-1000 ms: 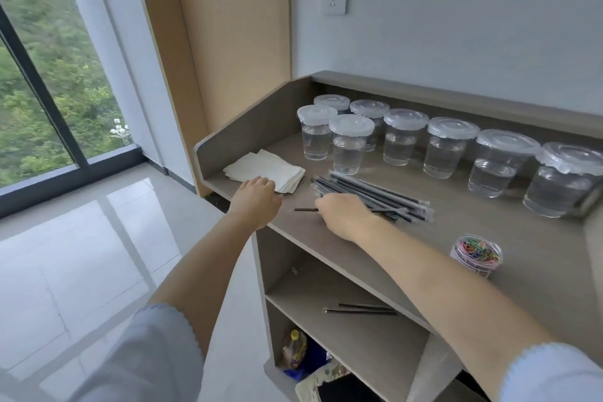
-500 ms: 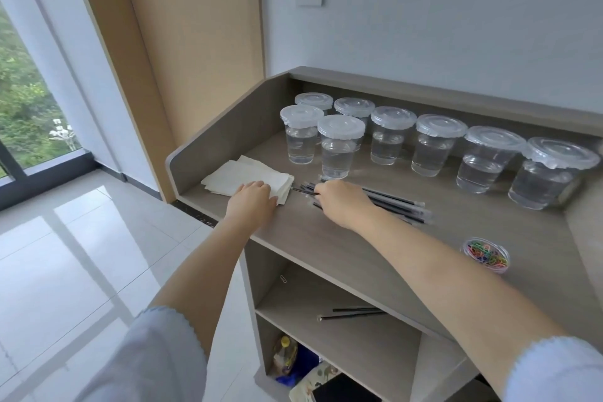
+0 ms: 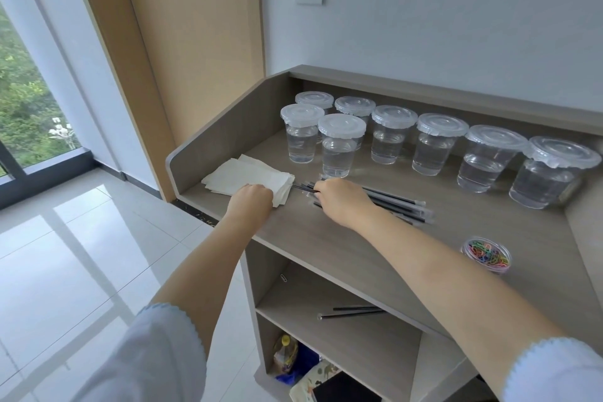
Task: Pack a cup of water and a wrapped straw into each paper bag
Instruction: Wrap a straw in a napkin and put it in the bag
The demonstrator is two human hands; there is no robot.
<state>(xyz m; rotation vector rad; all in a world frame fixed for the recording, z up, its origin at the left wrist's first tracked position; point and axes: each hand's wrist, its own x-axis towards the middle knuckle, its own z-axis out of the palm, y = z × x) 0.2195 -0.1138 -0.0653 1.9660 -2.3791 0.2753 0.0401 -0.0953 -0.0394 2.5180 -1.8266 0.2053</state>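
Soft daylight comes in from the window (image 3: 29, 101), which lies well left of the counter (image 3: 326, 238), and the scene is bright and even. The glossy floor tiles (image 3: 81, 254) below the window carry pale, glaring reflections of its panes. On the counter, shadows are faint; the water cups (image 3: 339, 147) throw small bright glints just in front of their bases. The shelf (image 3: 342, 330) under the counter is dimmer. Straight lines bow toward the picture's edges, and the straws (image 3: 398, 204) look slightly smeared.
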